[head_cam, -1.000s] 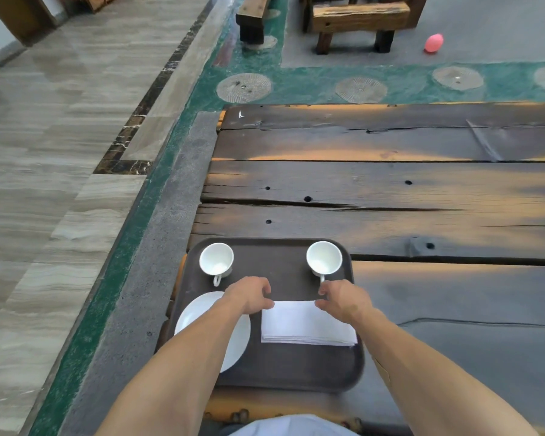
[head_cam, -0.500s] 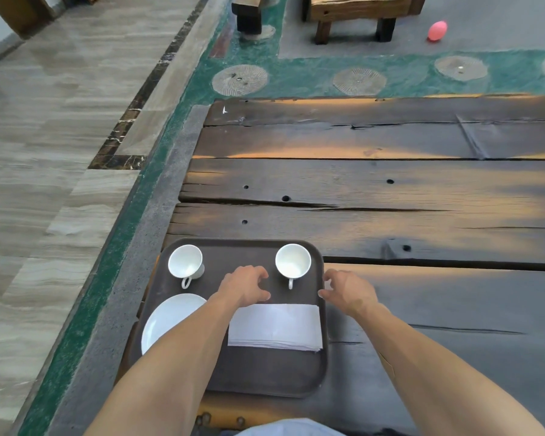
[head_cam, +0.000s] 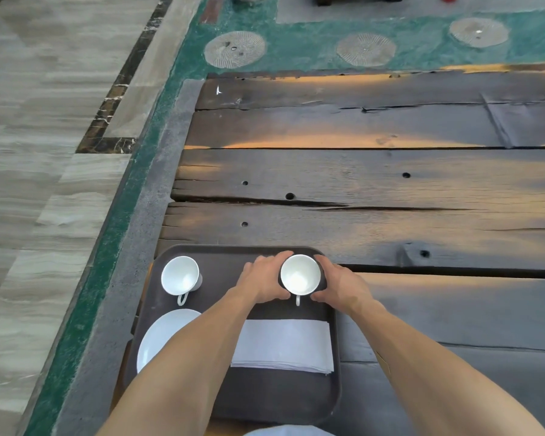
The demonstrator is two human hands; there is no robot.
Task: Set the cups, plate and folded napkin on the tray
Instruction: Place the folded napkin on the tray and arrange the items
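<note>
A dark brown tray [head_cam: 271, 401] lies at the near left of the wooden table. On it stand two white cups: the left cup [head_cam: 180, 275] at the far left corner, the right cup [head_cam: 299, 274] at the far right. My left hand [head_cam: 261, 280] and my right hand [head_cam: 339, 283] curl round the right cup from either side. A white plate [head_cam: 162, 336] lies at the tray's near left, partly under my left forearm. A folded white napkin [head_cam: 285, 346] lies on the tray just near of the right cup.
The dark plank table [head_cam: 375, 184] stretches ahead and to the right. Its left edge drops to a grey curb and green floor strip [head_cam: 114, 234]. Round stone discs [head_cam: 235, 48] sit in the floor beyond the table's far edge.
Both hands left the napkin's far edge and moved forward to close round the right cup. The view shifted, so the tray now sits lower and more central.
</note>
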